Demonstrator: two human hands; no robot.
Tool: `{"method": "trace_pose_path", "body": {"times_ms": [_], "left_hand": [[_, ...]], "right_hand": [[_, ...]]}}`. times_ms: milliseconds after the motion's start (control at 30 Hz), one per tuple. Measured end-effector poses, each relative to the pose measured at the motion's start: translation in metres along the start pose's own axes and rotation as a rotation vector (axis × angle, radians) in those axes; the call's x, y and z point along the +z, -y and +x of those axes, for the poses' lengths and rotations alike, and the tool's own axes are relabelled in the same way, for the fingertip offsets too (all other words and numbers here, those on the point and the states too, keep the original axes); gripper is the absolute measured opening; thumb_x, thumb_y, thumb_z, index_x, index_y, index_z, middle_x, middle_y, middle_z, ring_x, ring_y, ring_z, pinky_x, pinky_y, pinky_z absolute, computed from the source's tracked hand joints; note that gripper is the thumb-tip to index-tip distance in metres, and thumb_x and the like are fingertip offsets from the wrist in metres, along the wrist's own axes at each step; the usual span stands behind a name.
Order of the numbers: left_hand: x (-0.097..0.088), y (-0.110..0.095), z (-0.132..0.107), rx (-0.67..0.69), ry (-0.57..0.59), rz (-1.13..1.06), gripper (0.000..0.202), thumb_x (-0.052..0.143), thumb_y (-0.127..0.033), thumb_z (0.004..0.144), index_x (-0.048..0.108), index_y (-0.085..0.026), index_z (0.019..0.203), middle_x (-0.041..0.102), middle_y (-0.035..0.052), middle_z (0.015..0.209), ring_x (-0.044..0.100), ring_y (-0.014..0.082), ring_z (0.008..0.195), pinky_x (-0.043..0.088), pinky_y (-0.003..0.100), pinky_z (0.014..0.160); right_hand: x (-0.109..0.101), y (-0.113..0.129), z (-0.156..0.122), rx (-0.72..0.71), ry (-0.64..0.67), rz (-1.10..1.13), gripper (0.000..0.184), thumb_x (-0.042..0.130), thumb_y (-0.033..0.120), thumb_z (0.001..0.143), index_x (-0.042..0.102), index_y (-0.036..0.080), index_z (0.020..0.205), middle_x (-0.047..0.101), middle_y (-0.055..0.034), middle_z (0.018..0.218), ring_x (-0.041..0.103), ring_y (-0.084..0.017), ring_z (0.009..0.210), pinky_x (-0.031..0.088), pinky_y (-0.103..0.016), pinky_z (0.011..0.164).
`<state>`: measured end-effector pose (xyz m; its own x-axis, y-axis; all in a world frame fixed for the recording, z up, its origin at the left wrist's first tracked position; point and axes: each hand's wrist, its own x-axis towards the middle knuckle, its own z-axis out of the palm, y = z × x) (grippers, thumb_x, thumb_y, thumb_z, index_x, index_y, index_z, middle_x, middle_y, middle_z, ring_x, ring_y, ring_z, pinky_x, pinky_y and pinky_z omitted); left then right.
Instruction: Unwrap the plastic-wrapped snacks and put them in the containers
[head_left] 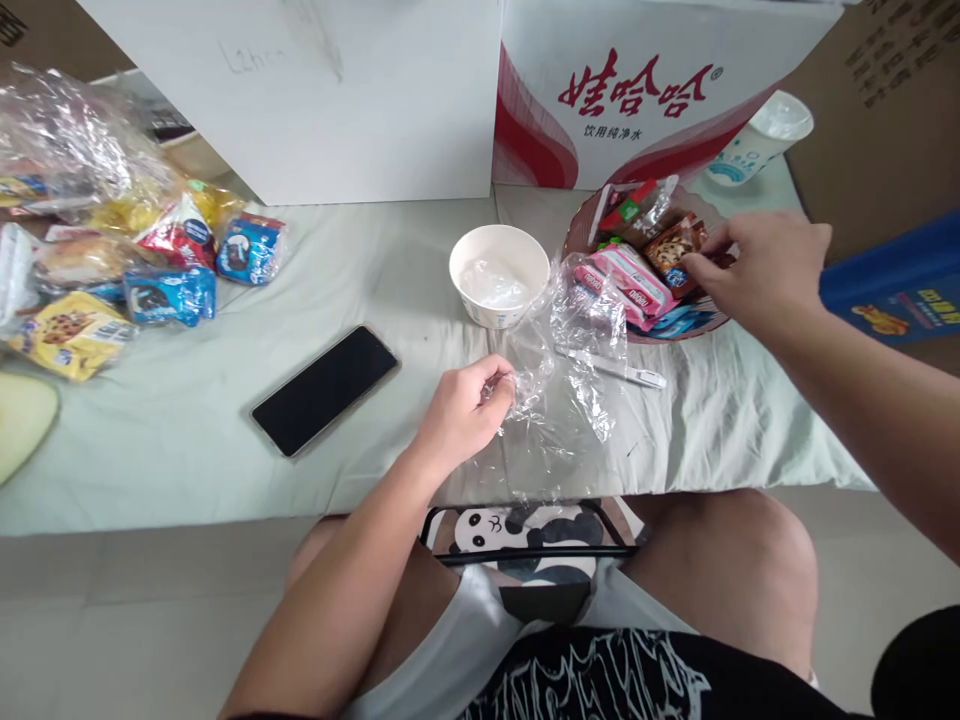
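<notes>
My left hand [466, 410] is closed on the edge of a clear plastic bag [551, 430], which spreads crumpled over the cloth to its right. At the basket on the right, my right hand [757, 262] pinches the edge of a brown snack packet [679, 250]. That packet lies among pink and blue packets [626, 285] in the round woven basket [581, 228]. Just beyond my left hand stands a white paper bowl [499, 235] with clear plastic inside. A white utility knife [645, 377] lies partly under the bag.
A black phone [326, 390] rests on the pale green cloth [187, 440]. Wrapped snacks [176, 295] are piled at the left. White cartons [375, 110] stand along the back, with a paper cup [761, 140] and a blue box [900, 280] at the right.
</notes>
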<state>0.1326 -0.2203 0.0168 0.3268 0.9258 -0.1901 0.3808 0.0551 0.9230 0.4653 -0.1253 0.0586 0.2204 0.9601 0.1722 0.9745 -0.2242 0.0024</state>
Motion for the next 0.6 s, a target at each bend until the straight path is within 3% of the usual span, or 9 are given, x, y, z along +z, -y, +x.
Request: {"method": "trace_pose_path", "body": {"times_ms": [100, 200, 267, 300, 367, 467, 533, 600], "left_hand": [[0.0, 0.0, 0.0, 0.011, -0.02, 0.022, 0.018, 0.051, -0.029, 0.093, 0.059, -0.021, 0.078, 0.06, -0.0038, 0.065, 0.05, 0.0103, 0.054, 0.038, 0.025, 0.054], [0.0, 0.001, 0.0, 0.04, -0.041, 0.099, 0.017, 0.051, -0.029, 0.093, 0.06, -0.021, 0.081, 0.059, -0.0045, 0.063, 0.05, 0.0105, 0.053, 0.038, 0.026, 0.056], [0.0, 0.002, 0.001, 0.077, -0.041, 0.165, 0.016, 0.051, -0.027, 0.092, 0.06, -0.021, 0.081, 0.057, -0.0049, 0.06, 0.049, 0.0108, 0.053, 0.037, 0.027, 0.057], [-0.001, 0.002, 0.001, 0.096, -0.037, 0.192, 0.016, 0.051, -0.027, 0.091, 0.061, -0.021, 0.081, 0.057, -0.0048, 0.059, 0.05, 0.011, 0.053, 0.037, 0.027, 0.058], [-0.003, 0.005, 0.003, 0.116, -0.029, 0.201, 0.016, 0.053, -0.028, 0.091, 0.062, -0.02, 0.081, 0.06, -0.0037, 0.061, 0.053, 0.0117, 0.057, 0.039, 0.027, 0.06], [-0.007, 0.009, 0.005, 0.072, 0.005, 0.075, 0.018, 0.055, -0.033, 0.093, 0.064, -0.02, 0.084, 0.067, -0.0018, 0.07, 0.056, 0.0114, 0.059, 0.041, 0.025, 0.057], [-0.009, 0.011, 0.005, 0.015, 0.039, -0.048, 0.019, 0.057, -0.035, 0.093, 0.064, -0.02, 0.084, 0.067, -0.0016, 0.071, 0.052, 0.0096, 0.052, 0.039, 0.024, 0.049], [-0.01, 0.011, 0.005, -0.032, 0.049, -0.14, 0.019, 0.058, -0.035, 0.092, 0.063, -0.02, 0.082, 0.066, -0.002, 0.07, 0.047, 0.0075, 0.044, 0.034, 0.022, 0.042]], "right_hand": [[-0.006, 0.003, -0.007, -0.103, -0.105, -0.028, 0.037, 0.073, 0.047, 0.09, 0.078, 0.01, 0.093, 0.072, -0.02, 0.112, 0.057, -0.037, 0.12, 0.036, -0.056, 0.088], [-0.024, 0.018, -0.031, -0.486, -0.267, 0.157, 0.037, 0.066, 0.039, 0.094, 0.073, 0.015, 0.121, 0.067, -0.0197, 0.129, 0.059, -0.037, 0.125, 0.043, -0.06, 0.097], [-0.035, 0.037, -0.052, -0.851, -0.239, 0.286, 0.04, 0.059, 0.026, 0.097, 0.065, 0.024, 0.136, 0.063, -0.0138, 0.142, 0.059, -0.032, 0.133, 0.047, -0.055, 0.108], [-0.038, 0.046, -0.062, -0.979, -0.228, 0.293, 0.038, 0.056, 0.021, 0.097, 0.065, 0.03, 0.133, 0.06, -0.0072, 0.149, 0.054, -0.03, 0.141, 0.046, -0.055, 0.113], [-0.036, 0.06, -0.078, -1.111, -0.073, 0.205, 0.032, 0.054, 0.019, 0.099, 0.068, 0.039, 0.121, 0.061, 0.0068, 0.15, 0.048, -0.025, 0.15, 0.04, -0.054, 0.122], [-0.021, 0.054, -0.097, -1.122, -0.002, 0.192, 0.014, 0.059, 0.026, 0.1, 0.07, 0.034, 0.099, 0.073, 0.0074, 0.132, 0.058, -0.023, 0.141, 0.041, -0.048, 0.123], [-0.006, 0.036, -0.113, -1.098, -0.133, 0.273, 0.01, 0.062, 0.023, 0.098, 0.068, 0.032, 0.101, 0.077, 0.0036, 0.121, 0.066, -0.023, 0.131, 0.047, -0.047, 0.116], [0.009, 0.019, -0.134, -0.996, -0.269, 0.356, 0.025, 0.066, 0.018, 0.094, 0.066, 0.033, 0.115, 0.075, -0.0012, 0.125, 0.066, -0.024, 0.129, 0.052, -0.045, 0.108]]}}
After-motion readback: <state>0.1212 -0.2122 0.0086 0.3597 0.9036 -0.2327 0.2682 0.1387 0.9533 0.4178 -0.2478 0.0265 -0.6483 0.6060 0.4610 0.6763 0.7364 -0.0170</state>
